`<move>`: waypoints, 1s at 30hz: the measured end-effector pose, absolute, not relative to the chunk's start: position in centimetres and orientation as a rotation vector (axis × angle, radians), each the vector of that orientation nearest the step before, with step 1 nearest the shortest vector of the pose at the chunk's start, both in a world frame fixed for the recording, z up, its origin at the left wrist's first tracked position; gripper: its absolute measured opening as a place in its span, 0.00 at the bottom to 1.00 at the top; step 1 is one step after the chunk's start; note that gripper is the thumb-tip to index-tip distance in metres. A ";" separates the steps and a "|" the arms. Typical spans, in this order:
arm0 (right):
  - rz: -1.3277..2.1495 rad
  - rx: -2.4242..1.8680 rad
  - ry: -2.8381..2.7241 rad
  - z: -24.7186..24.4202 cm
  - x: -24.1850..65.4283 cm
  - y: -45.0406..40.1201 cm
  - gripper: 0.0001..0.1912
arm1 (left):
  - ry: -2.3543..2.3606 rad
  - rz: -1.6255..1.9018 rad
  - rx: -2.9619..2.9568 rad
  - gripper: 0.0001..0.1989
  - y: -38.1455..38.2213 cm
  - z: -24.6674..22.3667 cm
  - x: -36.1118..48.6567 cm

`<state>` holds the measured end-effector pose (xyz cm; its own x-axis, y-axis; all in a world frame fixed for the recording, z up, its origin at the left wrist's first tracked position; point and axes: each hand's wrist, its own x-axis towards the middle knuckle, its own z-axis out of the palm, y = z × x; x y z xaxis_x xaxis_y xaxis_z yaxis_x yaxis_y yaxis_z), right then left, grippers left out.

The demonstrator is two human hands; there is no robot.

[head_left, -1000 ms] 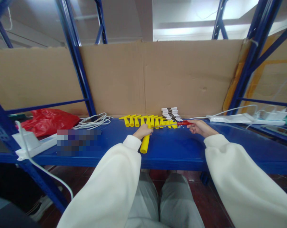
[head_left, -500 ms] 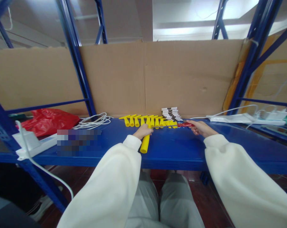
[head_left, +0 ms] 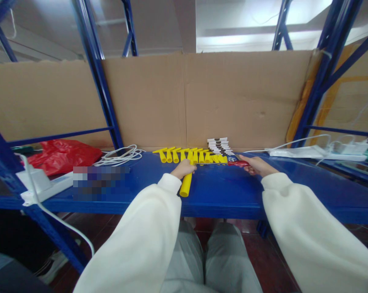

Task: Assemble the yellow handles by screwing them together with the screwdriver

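Observation:
My left hand (head_left: 184,168) is closed around a yellow tubular piece (head_left: 186,186), whose round open end points toward me near the shelf's front edge. In my right hand (head_left: 257,165) is the red handle of a screwdriver (head_left: 238,163). Its thin shaft runs left to the yellow piece at my left hand; the contact at the tip is too small to make out. Behind my hands stands a row of several yellow pieces (head_left: 169,155). White packets with dark marks (head_left: 218,145) lie stacked behind the right end of that row.
The blue shelf (head_left: 226,191) has a cardboard wall (head_left: 232,97) behind it. To the left are a red plastic bag (head_left: 69,154), coiled white cable (head_left: 123,155) and a white power strip (head_left: 60,185). Another power strip (head_left: 339,156) with cables lies at the right.
The screwdriver's handle has dropped slightly toward me, with its shaft tilted a little differently. My left hand and the yellow piece have hardly moved.

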<state>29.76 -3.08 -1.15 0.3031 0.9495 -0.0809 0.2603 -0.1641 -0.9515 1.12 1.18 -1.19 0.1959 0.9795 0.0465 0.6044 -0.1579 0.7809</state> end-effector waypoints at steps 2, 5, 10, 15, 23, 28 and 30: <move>0.969 -1.587 -1.138 -1.1 29.8 -3.1 0.24 | 1.477 0.768 1.851 0.09 1.2 -1.2 1.1; 1.028 -1.510 -1.143 -1.0 29.8 -3.0 0.21 | 1.492 0.762 1.852 0.10 1.3 -1.2 1.1; 1.080 -1.398 -1.220 -1.2 30.1 -2.7 0.18 | 1.492 0.772 1.843 0.06 1.5 -1.3 1.1; 1.052 -1.344 -1.299 -1.4 30.6 -2.6 0.22 | 1.499 0.776 1.844 0.07 1.5 -1.4 1.1; 1.033 -1.385 -1.240 -1.3 30.4 -2.8 0.22 | 1.497 0.780 1.844 0.06 1.5 -1.4 1.1; 1.046 -1.402 -1.168 -1.2 30.3 -2.5 0.20 | 1.505 0.768 1.854 0.08 1.4 -1.3 1.2; 1.044 -1.409 -1.125 -1.2 30.4 -2.3 0.18 | 1.496 0.764 1.854 0.08 1.2 -1.2 1.2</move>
<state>30.35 -2.35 -1.17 0.1915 0.9809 -0.0347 0.1075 -0.0561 -0.9926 1.18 1.23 -1.24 0.1876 0.9809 0.0514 0.6163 -0.1582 0.7715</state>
